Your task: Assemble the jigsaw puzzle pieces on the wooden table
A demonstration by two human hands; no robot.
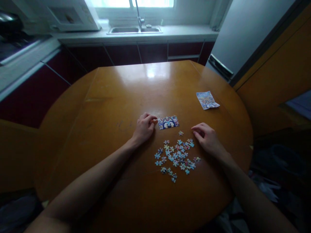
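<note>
Head view: a partly assembled jigsaw section [168, 123], showing a blue-and-white cartoon face with dark outlines, lies flat near the middle of the table [116, 100]. Its left edge is at the fingertips of the left hand [144, 127]; whether they touch it cannot be determined. Thumb and forefinger of that hand are nearly together; whether a piece is pinched between them cannot be told at this size.

The right hand [206, 137] is to the right of the section and apart from it, fingers loosely curled, a small gap between thumb and forefinger, nothing visible in the grip. One single piece [181, 133] lies between the section and the loose pieces [179, 155], which are scattered nearer the person, some overlapping, to the left of the right hand.

Farther off, right of the section, is a creased printed sheet [206, 99] with one corner raised. Beyond the table are dark red cabinets [153, 53], a pale counter [186, 30] and a double sink [139, 32] with a faucet [140, 21], beneath a bright window [153, 3].
</note>
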